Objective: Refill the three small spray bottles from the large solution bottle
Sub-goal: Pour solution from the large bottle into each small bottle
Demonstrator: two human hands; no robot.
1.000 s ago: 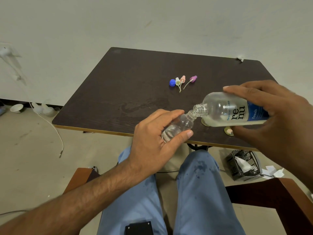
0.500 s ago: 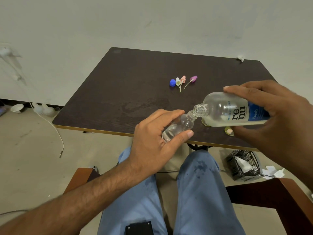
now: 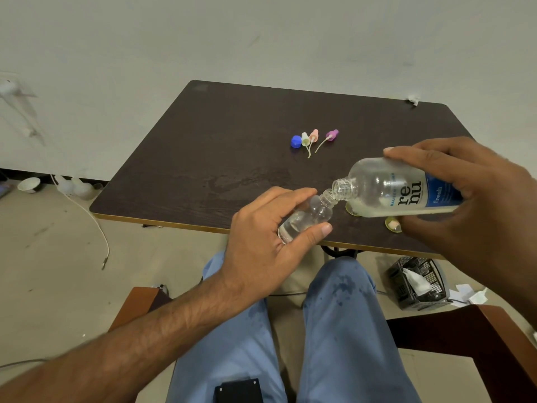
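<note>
Solution bottle (image 3: 401, 190) tilted, clear, blue-labelled

I sit in a plain room, perhaps a simple workroom; a bare pale wall (image 3: 261, 39), one dark wooden counter (image 3: 232, 135), a concrete floor (image 3: 43, 271) with a loose white cable (image 3: 93, 222), a paper cup (image 3: 29, 184) and a black basket (image 3: 418, 283) with scraps.

"renu" and "fresh" — on the large solution bottle's (image 3: 406, 191) label
</note>
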